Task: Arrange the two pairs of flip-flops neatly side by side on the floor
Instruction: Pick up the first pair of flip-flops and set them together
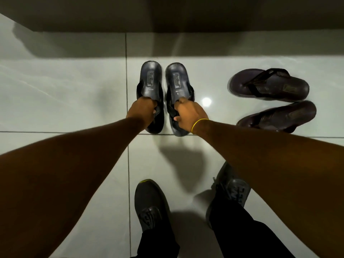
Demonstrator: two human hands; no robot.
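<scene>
Black flip-flops sit in the middle of the frame, two of them, side by side and just apart, heels pointing to the top. Both arms reach straight out from the bottom corners. The left hand (143, 110) is curled tight on the straps of the left black flip-flop (151, 84). The right hand (188, 112) grips the straps of the right black flip-flop (177, 84), fingers bent and closed. A yellow band (198, 124) goes round the right wrist. Two brown flip-flops lie sideways at the right of the frame: the upper brown flip-flop (270, 85) and the lower brown flip-flop (279, 116), close together. All four rest on the shiny white tile floor (65, 86). Two dark sneakers (150, 203) stand at the bottom.
</scene>
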